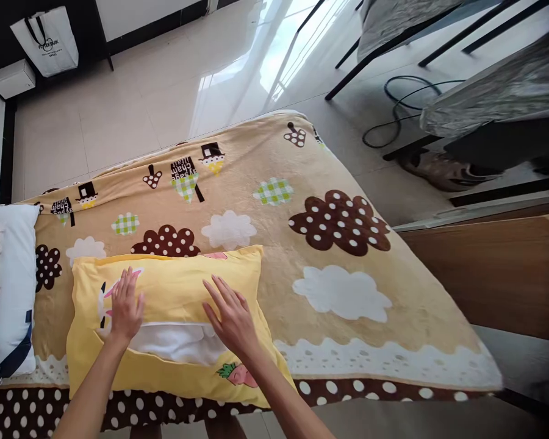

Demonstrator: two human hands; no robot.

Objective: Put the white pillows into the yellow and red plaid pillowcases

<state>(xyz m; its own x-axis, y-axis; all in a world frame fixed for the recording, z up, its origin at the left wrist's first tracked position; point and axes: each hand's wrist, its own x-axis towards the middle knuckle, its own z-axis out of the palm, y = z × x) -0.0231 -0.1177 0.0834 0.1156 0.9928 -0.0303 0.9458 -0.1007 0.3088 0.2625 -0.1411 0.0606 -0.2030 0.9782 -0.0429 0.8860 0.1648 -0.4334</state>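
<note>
A yellow pillow (174,286) in a cartoon-print case lies near the front edge of a bed. The case's opening gapes in the middle and the white pillow insert (174,341) shows through it. My left hand (124,305) lies flat on the left part of the case, fingers spread, holding nothing. My right hand (231,317) presses flat on the case just right of the opening, fingers stretched out. A carrot print (238,373) sits below my right wrist.
The tan blanket (348,256) with clouds and dotted trees covers the bed. A white pillow (7,286) rests at the left. A wooden panel (494,268) stands to the right. Table legs (348,79), a black cable (402,103) and a white bag (46,39) sit on the tiled floor.
</note>
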